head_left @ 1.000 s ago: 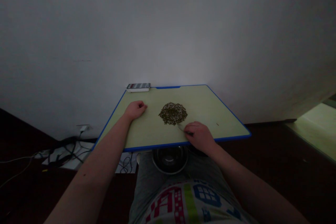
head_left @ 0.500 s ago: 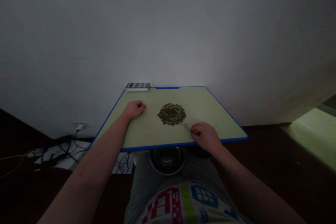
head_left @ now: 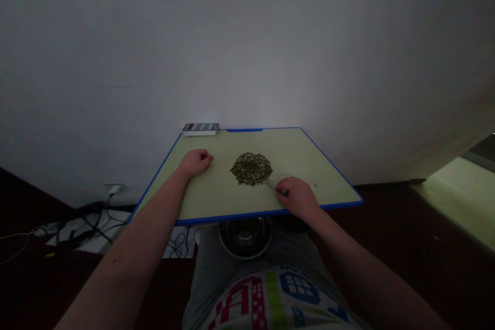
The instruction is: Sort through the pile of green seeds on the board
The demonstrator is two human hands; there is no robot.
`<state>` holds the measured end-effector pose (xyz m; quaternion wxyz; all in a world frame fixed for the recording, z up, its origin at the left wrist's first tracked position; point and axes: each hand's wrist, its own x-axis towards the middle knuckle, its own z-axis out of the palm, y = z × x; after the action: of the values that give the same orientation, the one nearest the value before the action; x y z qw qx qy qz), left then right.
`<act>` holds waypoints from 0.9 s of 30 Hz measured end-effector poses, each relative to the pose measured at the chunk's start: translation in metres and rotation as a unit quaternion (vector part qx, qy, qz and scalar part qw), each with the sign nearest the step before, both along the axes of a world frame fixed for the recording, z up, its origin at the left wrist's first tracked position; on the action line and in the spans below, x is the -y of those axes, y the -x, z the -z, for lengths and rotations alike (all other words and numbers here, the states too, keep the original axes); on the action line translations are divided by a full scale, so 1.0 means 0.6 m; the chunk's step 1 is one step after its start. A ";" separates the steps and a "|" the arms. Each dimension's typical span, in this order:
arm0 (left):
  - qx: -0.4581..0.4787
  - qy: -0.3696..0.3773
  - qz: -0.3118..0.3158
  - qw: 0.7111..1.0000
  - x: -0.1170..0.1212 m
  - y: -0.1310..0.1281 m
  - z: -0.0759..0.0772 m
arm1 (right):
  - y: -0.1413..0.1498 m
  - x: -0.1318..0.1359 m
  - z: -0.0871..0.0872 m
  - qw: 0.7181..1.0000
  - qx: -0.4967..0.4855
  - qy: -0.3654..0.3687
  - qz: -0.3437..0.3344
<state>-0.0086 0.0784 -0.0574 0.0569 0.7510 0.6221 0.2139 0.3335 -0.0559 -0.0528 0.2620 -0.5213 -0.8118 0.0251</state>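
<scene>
A pile of small brown-green grains or seeds (head_left: 250, 169) lies spread in the middle of a pale board (head_left: 216, 196) with a blue rim. Left of the pile, my left hand (head_left: 196, 162) rests on the board, fingers curled in a loose fist with nothing seen in them. My right hand (head_left: 298, 197) is at the near right side of the pile, pinching a slim metal tool (head_left: 273, 184). The tool's pale tip reaches the pile's near right edge; its exact kind is too small to tell.
A phone on a white box (head_left: 200, 129) stands at the board's far left corner, by the wall. Below the near edge, a metal bowl (head_left: 246, 253) sits at my lap, with a dark container (head_left: 291, 224) beside it. Cables (head_left: 93, 224) lie on the floor at left.
My right hand has moved the slim tool slightly left, and its tip is now at the pile's edge. My left hand stays in place; the whole view has shifted a little.
</scene>
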 end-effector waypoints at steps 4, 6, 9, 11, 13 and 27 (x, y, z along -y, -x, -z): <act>-0.003 -0.003 -0.002 1.000 0.001 -0.001 -0.001 | -0.017 -0.004 -0.001 1.000 0.015 0.003 0.025; -0.002 -0.005 0.000 1.000 0.000 -0.001 -0.001 | -0.025 -0.005 0.000 0.999 0.018 0.007 0.037; -0.002 -0.006 0.001 1.000 -0.001 0.001 0.000 | -0.032 -0.005 0.001 0.999 0.021 0.009 0.049; -0.005 -0.006 0.002 1.000 -0.001 0.001 0.001 | -0.035 -0.006 0.003 0.999 0.017 0.006 0.050; -0.006 -0.007 0.004 1.000 0.000 0.001 0.001 | -0.035 -0.008 0.003 0.999 0.007 0.004 0.042; -0.001 0.002 -0.001 1.000 0.002 -0.001 -0.003 | -0.026 -0.012 0.000 1.000 -0.004 0.001 -0.008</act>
<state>-0.0080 0.0771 -0.0557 0.0572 0.7508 0.6231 0.2117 0.3490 -0.0489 -0.0525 0.2647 -0.5149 -0.8148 0.0307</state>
